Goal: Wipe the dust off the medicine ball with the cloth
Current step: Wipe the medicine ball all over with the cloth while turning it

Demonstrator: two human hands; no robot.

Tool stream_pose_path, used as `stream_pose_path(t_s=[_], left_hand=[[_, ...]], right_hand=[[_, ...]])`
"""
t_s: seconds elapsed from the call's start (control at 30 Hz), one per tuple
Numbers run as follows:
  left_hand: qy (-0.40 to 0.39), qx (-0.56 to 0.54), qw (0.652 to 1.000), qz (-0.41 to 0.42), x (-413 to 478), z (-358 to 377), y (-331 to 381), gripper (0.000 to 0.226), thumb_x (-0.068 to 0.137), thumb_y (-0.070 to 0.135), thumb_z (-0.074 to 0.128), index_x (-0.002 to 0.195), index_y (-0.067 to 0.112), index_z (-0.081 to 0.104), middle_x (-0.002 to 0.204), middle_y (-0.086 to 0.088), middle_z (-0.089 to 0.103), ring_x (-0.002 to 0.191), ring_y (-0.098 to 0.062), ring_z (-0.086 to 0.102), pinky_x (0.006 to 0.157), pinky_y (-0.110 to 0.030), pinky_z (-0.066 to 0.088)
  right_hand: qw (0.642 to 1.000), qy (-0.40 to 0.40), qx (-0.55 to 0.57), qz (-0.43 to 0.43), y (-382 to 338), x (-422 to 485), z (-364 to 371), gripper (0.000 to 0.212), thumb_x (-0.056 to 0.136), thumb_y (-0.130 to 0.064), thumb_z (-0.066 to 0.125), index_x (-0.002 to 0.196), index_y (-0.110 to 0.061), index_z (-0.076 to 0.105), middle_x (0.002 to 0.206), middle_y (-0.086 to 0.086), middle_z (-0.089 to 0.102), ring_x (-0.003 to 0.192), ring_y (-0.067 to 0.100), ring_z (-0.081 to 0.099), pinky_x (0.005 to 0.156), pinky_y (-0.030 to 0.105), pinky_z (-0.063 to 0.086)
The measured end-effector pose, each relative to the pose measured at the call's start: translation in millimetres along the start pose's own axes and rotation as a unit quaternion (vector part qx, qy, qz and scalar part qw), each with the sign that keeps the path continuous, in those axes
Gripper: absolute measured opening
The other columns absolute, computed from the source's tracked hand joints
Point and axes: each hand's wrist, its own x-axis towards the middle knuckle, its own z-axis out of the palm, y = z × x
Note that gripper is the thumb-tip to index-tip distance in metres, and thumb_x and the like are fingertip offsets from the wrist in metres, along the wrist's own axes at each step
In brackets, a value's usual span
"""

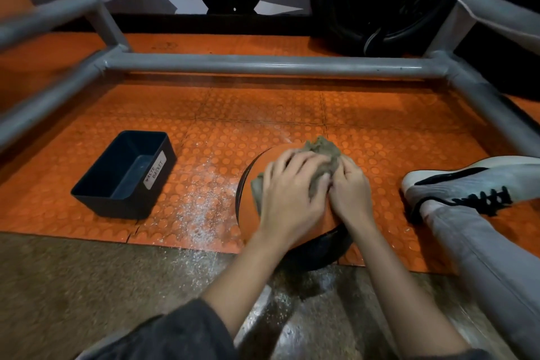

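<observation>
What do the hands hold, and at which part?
The left hand and right hand both grip the bunched cloth at its middle, on top of the medicine ball.

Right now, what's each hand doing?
Left hand: grips the cloth on the medicine ball.
Right hand: grips the same cloth.

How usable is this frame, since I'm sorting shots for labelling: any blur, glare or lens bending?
Head view: the left hand, right hand and cloth on the medicine ball are softened by motion blur. Head view: the waste bin and its label look sharp. Head view: the grey frame tube bows from the wide lens. Head view: a pale sheen glares on the bare floor.
</observation>
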Motion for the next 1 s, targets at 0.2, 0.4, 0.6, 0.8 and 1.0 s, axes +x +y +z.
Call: stream_pose_path(t_s=[0.2,0.4,0.6,0.8,1.0], left_hand=[[-0.113,-0.146,0.943,-0.276,67.2,-10.7,-60.6,0.021,0.091,0.017,0.055,0.109,0.017,0.066,0.111,-0.003,0.066,0.104,-0.019,0.058,0.083,-0.024,0.042],[-0.139,-0.155,0.951,-0.230,82.8,2.0,-42.5,0.022,0.088,0.012,0.059,0.107,0.016,0.068,0.101,-0.005,0.070,0.084,-0.014,0.058,0.072,-0.023,0.044],[-0.151,-0.100,0.973,-0.144,74.0,-1.9,-43.9,0.025,0.087,0.029,0.058,0.110,0.027,0.067,0.111,0.004,0.068,0.107,-0.014,0.059,0.094,-0.026,0.045],[0.016,-0.296,0.847,-0.442,10.8,-13.5,-91.3,0.030,0.098,0.026,0.048,0.124,0.013,0.057,0.117,-0.001,0.059,0.104,-0.017,0.055,0.088,-0.028,0.041],[0.170,-0.252,0.877,-0.373,-31.6,-0.8,-53.2,0.028,0.097,0.031,0.047,0.125,0.034,0.049,0.128,0.007,0.048,0.122,-0.011,0.042,0.102,-0.033,0.036]], right_hand=[[0.999,0.008,0.042,0.000,0.4,-8.0,-4.2,0.036,0.102,-0.026,0.035,0.127,-0.021,0.060,0.135,-0.006,0.055,0.129,0.013,0.043,0.107,0.030,0.032],[0.999,0.032,0.027,0.014,-0.8,-7.1,0.0,0.038,0.102,-0.028,0.033,0.126,-0.019,0.061,0.133,-0.005,0.056,0.128,0.014,0.045,0.103,0.028,0.033],[0.999,0.028,0.044,0.016,0.9,-8.7,-3.9,0.036,0.102,-0.024,0.034,0.128,-0.017,0.059,0.134,-0.004,0.056,0.128,0.013,0.045,0.106,0.029,0.033],[0.998,0.013,0.049,0.033,-4.8,-7.5,-3.2,0.037,0.102,-0.026,0.032,0.130,-0.022,0.057,0.138,-0.007,0.052,0.131,0.012,0.040,0.107,0.030,0.031],[0.997,0.010,0.056,0.047,-5.2,-5.4,-5.7,0.038,0.102,-0.027,0.032,0.131,-0.023,0.056,0.139,-0.007,0.051,0.131,0.015,0.041,0.107,0.032,0.032]])
